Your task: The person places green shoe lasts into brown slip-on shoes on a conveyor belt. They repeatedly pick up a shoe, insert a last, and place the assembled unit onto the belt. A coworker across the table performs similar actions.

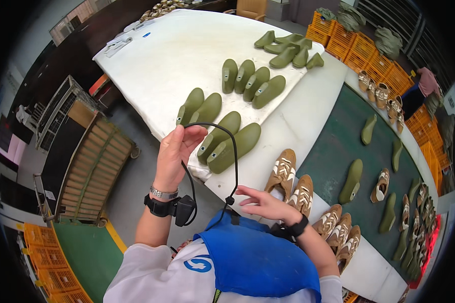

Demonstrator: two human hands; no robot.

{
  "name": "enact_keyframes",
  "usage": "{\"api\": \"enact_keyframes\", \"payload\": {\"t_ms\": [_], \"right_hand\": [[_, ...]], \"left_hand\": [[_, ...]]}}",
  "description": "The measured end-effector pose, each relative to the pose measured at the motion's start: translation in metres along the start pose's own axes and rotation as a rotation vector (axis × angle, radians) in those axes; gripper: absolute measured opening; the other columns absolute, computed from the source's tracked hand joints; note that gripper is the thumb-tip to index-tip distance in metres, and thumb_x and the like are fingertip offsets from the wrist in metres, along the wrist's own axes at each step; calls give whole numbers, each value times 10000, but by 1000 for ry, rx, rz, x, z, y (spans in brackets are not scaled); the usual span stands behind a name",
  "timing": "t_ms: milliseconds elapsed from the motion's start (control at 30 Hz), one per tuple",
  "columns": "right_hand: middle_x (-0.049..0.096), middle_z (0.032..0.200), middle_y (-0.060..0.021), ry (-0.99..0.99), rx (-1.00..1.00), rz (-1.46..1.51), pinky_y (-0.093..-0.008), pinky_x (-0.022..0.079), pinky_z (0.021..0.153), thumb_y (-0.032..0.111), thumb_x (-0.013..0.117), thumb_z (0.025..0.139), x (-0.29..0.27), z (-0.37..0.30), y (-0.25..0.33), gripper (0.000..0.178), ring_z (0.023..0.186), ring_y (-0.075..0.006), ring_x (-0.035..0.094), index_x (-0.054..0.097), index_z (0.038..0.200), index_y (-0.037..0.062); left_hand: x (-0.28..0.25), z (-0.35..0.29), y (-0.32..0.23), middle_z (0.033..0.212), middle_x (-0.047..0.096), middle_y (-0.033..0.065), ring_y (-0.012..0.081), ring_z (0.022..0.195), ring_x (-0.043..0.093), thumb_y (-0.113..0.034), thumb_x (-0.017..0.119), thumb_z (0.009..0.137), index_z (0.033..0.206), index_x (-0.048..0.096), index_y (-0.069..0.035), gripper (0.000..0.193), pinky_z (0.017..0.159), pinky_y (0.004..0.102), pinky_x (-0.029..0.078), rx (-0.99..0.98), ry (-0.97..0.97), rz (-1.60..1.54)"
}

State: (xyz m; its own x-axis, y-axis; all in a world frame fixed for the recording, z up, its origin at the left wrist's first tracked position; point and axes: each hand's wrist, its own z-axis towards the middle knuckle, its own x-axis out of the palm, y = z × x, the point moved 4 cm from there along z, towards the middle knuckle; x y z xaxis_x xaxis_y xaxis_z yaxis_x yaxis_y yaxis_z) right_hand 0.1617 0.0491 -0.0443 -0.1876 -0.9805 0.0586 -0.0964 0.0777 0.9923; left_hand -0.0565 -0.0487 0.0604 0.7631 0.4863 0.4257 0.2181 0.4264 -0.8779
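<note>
Two hands, left hand pinching thin black cable, right hand perhaps touching it

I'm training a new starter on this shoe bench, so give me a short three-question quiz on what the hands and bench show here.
1. True or false: the left hand pinches a loop of black cable.
2. What is the right hand doing? A) gripping a brown shoe B) fingers spread by the cable's lower end, gripping no shoe C) lifting a green last
3. Fill in: the four green lasts nearest the left hand lie on the ____ table.

Key
1. True.
2. B; the brown shoes lie just beyond it on the bench.
3. White.
</note>
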Motion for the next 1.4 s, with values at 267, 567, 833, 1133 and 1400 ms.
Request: {"api": "enact_keyframes", "payload": {"t_ms": [267, 567, 833, 1133, 1400], "right_hand": [[615, 1147, -111, 203, 248, 319, -261, 497, 889, 108, 487, 964, 5, 16, -18, 306, 966, -141, 622, 524, 1239, -19], [604, 1175, -119, 158, 273, 560, -271, 494, 921, 65, 465, 960, -4, 11, -27, 307, 996, -152, 623, 515, 1255, -2], [611, 1158, -128, 182, 260, 546, -272, 506, 904, 85, 491, 953, -5, 11, -28, 324, 976, -157, 634, 497, 1265, -4], [630, 1014, -56, 90, 324, 519, -265, 524, 856, 107, 586, 914, -10, 7, -30, 320, 901, -139, 637, 546, 1209, -8], [632, 915, -30, 81, 298, 387, -224, 528, 737, 119, 624, 891, -6, 9, -33, 217, 812, -103, 630, 609, 1070, -2]], "left_hand": [[-1, 2, 34, 1015, 656, 156, 231, 991, 618, -349, 442, 986, 1021, 612, 23, 411, 944, 350, 454, -120, -79, 0], [-9, -17, 55, 1010, 650, 144, 221, 981, 615, -368, 443, 984, 1028, 600, 22, 423, 932, 344, 457, -245, -80, 69], [-9, -19, 70, 1001, 646, 135, 210, 972, 614, -379, 445, 981, 1030, 594, 16, 425, 919, 337, 469, -303, -83, 53], [-7, -18, 73, 1001, 642, 136, 209, 967, 614, -373, 440, 984, 1031, 588, 19, 422, 916, 335, 472, -314, -95, 49], [13, -23, 73, 1004, 640, 136, 205, 974, 610, -357, 445, 984, 1037, 591, 23, 410, 918, 337, 470, -347, -5, 2]]}}
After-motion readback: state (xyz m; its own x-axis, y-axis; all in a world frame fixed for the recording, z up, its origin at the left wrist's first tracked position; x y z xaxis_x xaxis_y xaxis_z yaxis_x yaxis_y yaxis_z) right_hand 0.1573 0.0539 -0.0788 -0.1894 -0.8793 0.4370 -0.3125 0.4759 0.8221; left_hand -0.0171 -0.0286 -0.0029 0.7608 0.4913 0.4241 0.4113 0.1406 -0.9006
